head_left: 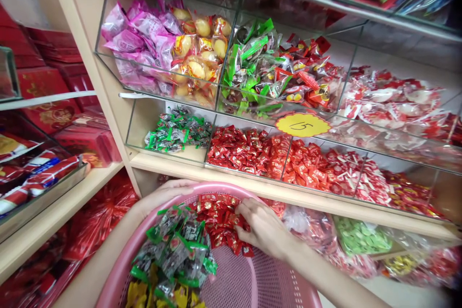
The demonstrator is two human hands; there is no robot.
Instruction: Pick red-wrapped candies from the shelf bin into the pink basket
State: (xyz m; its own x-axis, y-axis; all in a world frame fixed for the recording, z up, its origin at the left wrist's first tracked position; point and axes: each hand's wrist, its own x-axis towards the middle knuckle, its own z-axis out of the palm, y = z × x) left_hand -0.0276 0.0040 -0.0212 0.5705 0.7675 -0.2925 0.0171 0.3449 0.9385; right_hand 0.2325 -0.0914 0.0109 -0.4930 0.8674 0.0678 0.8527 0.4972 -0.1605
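Observation:
A pink perforated basket [274, 274] sits low in the head view, below the shelf. Inside it, green-and-clear wrapped sweets [176, 245] are heaped on the left, yellow-wrapped ones [139, 293] lie at the bottom left, and small red packets [220, 216] are at the back. My right hand [256, 224] reaches into the basket from the right, its bent fingers on the red packets, thumb and fingers apart; whether it grips one is unclear. My left hand [169, 192] lies over the basket's far left rim, with its fingers mostly hidden behind the rim.
Glass-fronted shelf bins hold green sweets [176, 130], red packets [238, 149] and larger wrapped sweets [144, 48]. A yellow price tag [303, 124] hangs in the middle. Bagged sweets [361, 236] lie under the wooden shelf edge [224, 175]. Red boxes [50, 91] stand at left.

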